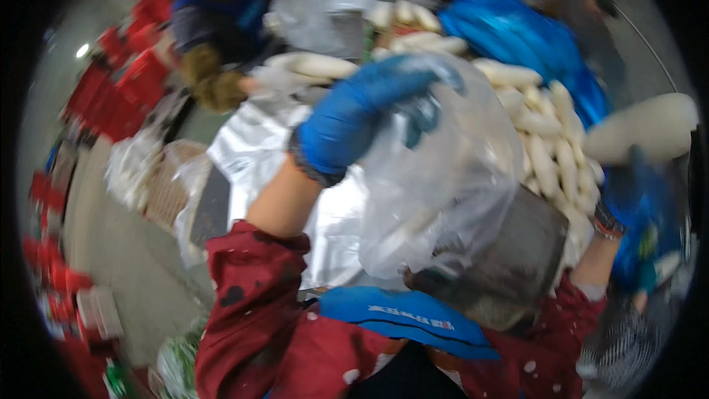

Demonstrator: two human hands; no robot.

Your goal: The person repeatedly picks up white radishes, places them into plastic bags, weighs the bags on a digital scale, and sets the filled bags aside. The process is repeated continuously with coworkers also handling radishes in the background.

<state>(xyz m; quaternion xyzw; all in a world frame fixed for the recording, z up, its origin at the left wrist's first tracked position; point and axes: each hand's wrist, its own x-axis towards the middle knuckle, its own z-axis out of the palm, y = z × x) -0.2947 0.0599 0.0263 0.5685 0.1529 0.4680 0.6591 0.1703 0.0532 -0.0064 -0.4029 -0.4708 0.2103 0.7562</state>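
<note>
My left hand [346, 113], in a blue rubber glove, grips the top of a clear plastic bag [443, 194] in front of me. The bag hangs spread out; pale shapes show faintly through it, too blurred to name surely. Out to the right, my right hand [628, 185], gloved in blue too, has hold of a thick white radish [642, 128] that is lifted to the side and blurred. Between my hands, beyond the bag, lies a heap of white radishes [545, 158]. Below the bag is a dark flat metal surface [526, 249].
A shiny silver sheet [243, 155] covers the table on the left. Across from me, a person in brown gloves [210, 80] handles bagged radishes [316, 65]. A large blue plastic bag [520, 33] lies behind the heap. Red crates [108, 102] stand on the floor at left.
</note>
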